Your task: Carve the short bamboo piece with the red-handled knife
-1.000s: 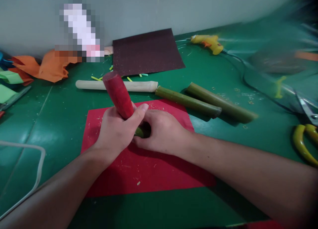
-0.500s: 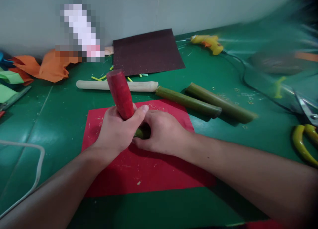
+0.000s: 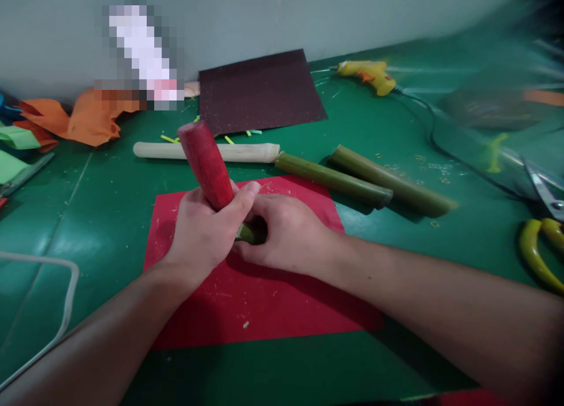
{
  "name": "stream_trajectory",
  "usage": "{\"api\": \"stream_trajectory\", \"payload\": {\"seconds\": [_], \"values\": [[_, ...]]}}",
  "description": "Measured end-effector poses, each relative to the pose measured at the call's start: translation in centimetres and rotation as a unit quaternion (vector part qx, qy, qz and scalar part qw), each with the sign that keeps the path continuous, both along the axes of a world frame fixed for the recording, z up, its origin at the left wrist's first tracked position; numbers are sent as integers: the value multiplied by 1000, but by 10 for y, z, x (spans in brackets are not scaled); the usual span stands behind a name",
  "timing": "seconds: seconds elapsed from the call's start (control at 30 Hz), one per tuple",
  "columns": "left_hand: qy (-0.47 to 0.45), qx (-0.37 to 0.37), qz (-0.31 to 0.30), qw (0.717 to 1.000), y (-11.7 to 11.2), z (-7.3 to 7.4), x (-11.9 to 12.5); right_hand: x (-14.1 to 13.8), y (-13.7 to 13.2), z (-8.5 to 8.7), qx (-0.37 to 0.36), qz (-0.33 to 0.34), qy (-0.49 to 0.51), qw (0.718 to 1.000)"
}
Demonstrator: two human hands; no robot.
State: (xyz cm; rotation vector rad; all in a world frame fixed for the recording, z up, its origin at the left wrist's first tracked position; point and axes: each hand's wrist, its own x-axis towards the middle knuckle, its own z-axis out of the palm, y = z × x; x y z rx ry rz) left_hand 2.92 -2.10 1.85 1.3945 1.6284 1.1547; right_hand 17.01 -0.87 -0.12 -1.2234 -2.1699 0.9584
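Note:
My left hand (image 3: pixel 198 232) is wrapped around the thick red handle (image 3: pixel 205 165) of a tool, which leans up and to the left. The tool's working end is hidden behind my fingers. Close beside it, my right hand (image 3: pixel 293 232) grips a short green bamboo piece (image 3: pixel 252 232); only a small part of that piece shows between the hands. Both hands are low over a red sheet (image 3: pixel 264 306) scattered with pale shavings. My left thumb reaches across toward the right knuckles.
Beyond the sheet lie a peeled pale bamboo stick (image 3: pixel 247 153) and two green bamboo lengths (image 3: pixel 335 180) (image 3: pixel 392 183). Farther back are a dark brown sheet (image 3: pixel 259 94) and a yellow glue gun (image 3: pixel 368 76) with its cord. Yellow-handled scissors (image 3: pixel 531 253) rest at right; orange cloth (image 3: pixel 94 121) at left.
The red handle has tipped a little further left, and my left hand has shifted slightly left with it. Slightly more of the bamboo piece shows. My right hand stays nearly in place.

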Motion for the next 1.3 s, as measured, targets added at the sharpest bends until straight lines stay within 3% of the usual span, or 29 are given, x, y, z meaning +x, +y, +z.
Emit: {"api": "stream_trajectory", "payload": {"seconds": [0.5, 0.6, 0.77, 0.93, 1.3], "values": [[35, 19, 31, 999, -4, 1, 1, 1, 1, -1, 3, 9, 2, 1000], [11, 21, 30, 999, -2, 1, -1, 1, 2, 0, 8, 11, -4, 1000], [-71, 36, 91, 993, 5, 0, -4, 1, 1, 1, 1, -4, -34, 999], [11, 5, 31, 999, 2, 4, 0, 1, 0, 2, 3, 10, -14, 1000], [35, 10, 16, 999, 1, 2, 0, 1, 1, -2, 5, 12, 0, 1000]]}}
